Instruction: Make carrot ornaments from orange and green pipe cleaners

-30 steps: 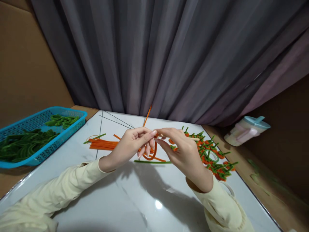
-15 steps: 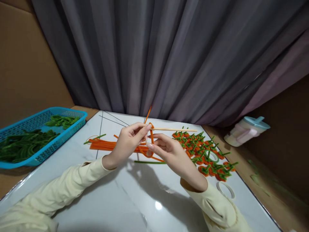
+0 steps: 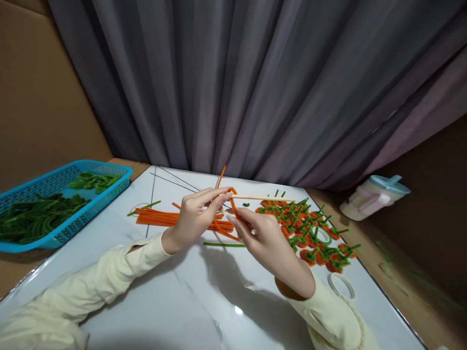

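My left hand (image 3: 197, 214) pinches a thin wooden stick (image 3: 262, 198) that points out to the right. An orange pipe cleaner (image 3: 233, 199) loops over the stick near the left fingertips, and one end sticks up behind the hand. With thumb and fingers closed, my right hand (image 3: 260, 233) grips the pipe cleaner just below the stick. Under the hands lies a bundle of orange pipe cleaners (image 3: 155, 217), partly hidden by my left hand. A green pipe cleaner (image 3: 222, 244) rests on the table in front of the bundle.
Several small orange-and-green pipe cleaner pieces (image 3: 299, 223) crowd the table's right side, with a roll of tape (image 3: 321, 235) among them. Nearer lies a white tape ring (image 3: 341, 286). A blue basket (image 3: 109, 170) of green pieces stands left; a lidded cup (image 3: 372, 197) sits right.
My right hand has shifted slightly right and down, drawing the pipe cleaner into a slanting curve over the stick. My left hand has turned a little, and the stick's tip has moved slightly left.
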The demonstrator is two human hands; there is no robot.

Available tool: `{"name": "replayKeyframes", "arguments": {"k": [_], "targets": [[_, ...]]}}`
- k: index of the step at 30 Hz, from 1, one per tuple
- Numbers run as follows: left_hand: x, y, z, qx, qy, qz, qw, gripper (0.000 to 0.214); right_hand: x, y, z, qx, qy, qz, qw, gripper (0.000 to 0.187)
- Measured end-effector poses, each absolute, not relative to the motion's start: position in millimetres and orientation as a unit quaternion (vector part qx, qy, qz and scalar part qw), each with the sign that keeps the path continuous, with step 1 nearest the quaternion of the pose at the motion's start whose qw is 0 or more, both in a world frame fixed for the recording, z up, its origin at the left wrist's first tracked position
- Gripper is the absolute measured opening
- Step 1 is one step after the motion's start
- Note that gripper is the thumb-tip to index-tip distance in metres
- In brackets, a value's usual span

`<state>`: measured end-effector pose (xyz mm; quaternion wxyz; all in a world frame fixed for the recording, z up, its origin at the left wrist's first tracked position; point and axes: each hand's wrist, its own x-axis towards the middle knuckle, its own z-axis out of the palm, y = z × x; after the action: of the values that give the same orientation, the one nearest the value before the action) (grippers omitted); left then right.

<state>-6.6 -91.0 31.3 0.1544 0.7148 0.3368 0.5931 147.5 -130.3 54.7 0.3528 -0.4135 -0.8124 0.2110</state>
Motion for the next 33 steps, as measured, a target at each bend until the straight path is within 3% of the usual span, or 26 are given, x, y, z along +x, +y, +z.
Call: {"name": "replayKeyframes", "arguments": {"k": [4,7,12,15,19,24,29,33], "targets": [[-6,-92,33,0.717,0.326,0.589,0.183,0.019,147,-132,49,-0.414,-0.830,0.112,0.357,0.022],[-7,-95,40,0.687,0.352,0.575,0.270,0.020,148,-132,43,-0.429,-0.837,0.027,0.339,0.017],[-9,-96,46,0.648,0.386,0.531,0.387,0.025,146,-135,36,-0.423,-0.842,-0.151,0.298,0.028],[-9,-94,42,0.674,0.370,0.552,0.324,0.022,146,-138,37,-0.418,-0.844,-0.180,0.284,0.028],[-10,-90,35,0.747,0.291,0.587,0.113,0.015,148,-142,43,-0.429,-0.850,-0.144,0.269,0.027],[-21,-80,30,0.836,0.186,0.512,-0.063,0.028,157,-144,56,-0.437,-0.845,-0.139,0.277,0.027],[-25,-81,31,0.873,0.154,0.457,-0.067,0.027,172,-140,68,-0.414,-0.849,-0.130,0.302,0.027],[-19,-94,40,0.870,0.171,0.463,-0.003,0.022,179,-128,73,-0.430,-0.838,-0.012,0.337,0.023]]}}
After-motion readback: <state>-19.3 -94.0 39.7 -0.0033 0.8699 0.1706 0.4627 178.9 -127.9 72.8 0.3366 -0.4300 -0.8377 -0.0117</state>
